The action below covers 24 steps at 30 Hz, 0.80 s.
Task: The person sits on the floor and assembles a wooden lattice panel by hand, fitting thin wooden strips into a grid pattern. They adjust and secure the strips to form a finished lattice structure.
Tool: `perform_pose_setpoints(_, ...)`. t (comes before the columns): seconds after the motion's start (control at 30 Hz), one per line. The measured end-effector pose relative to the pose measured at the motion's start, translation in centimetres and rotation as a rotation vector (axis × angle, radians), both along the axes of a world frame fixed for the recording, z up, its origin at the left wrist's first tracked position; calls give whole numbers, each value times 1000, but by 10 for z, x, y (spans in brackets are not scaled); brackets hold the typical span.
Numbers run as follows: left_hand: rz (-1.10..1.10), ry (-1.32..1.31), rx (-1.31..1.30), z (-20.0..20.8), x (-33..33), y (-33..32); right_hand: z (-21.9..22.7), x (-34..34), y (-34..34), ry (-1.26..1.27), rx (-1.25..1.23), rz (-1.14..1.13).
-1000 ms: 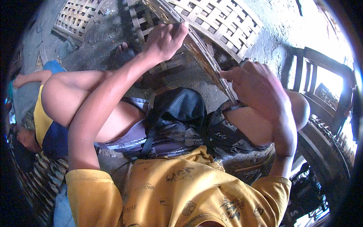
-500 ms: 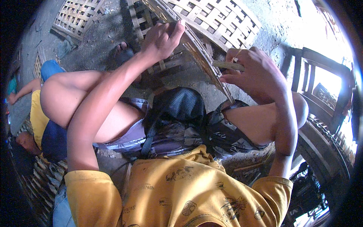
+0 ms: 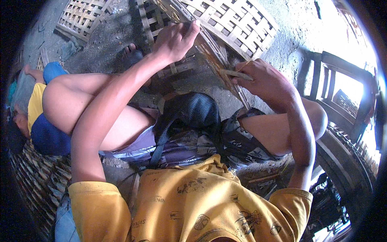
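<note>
A woven bamboo panel (image 3: 204, 44), seen nearly edge-on, slants from the top middle down toward my right thigh. My left hand (image 3: 177, 41) is closed around its upper edge, thumb lying along the top. Lower down the same edge, my right hand (image 3: 266, 82) is closed on a short bamboo stick (image 3: 236, 74). The stick's free end touches or nearly touches the panel's slats. A thin strip shows by the right fingers; whether it is part of the panel I cannot tell.
Beyond the panel lies a larger open-weave bamboo piece (image 3: 242, 25); another woven piece (image 3: 82, 18) sits at far left. A wooden chair-like frame (image 3: 340, 92) stands at right. On the left, a person in yellow and blue (image 3: 50, 135) is close by, near bundled bamboo strips (image 3: 34, 177).
My right hand has shifted slightly down and left, and the bamboo stick has tilted against the panel. My left hand has hardly moved. The person at left has shifted posture.
</note>
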State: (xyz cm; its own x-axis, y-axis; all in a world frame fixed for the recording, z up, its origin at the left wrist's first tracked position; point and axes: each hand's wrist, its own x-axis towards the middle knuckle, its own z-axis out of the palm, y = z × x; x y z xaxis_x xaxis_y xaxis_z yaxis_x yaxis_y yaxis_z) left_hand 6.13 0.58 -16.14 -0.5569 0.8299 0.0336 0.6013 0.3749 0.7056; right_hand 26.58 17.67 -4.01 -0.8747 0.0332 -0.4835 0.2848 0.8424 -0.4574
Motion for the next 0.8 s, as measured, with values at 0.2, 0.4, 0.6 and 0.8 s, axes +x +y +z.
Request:
perform_pose_setpoints(0.2,-13,-31,-51,-9,-6,-2,9,-2,0,16,-28,-10)
perform_pose_setpoints(0.4,31,-23,-2,-4,-2,1,3,-1,17,-145,12,-15)
perform_pose_setpoints(0.6,-34,-53,-103,5,-6,5,14,7,24,-428,62,127)
perform_pose_setpoints(0.8,3,2,4,-3,-4,2,32,-4,-7,-244,49,-162)
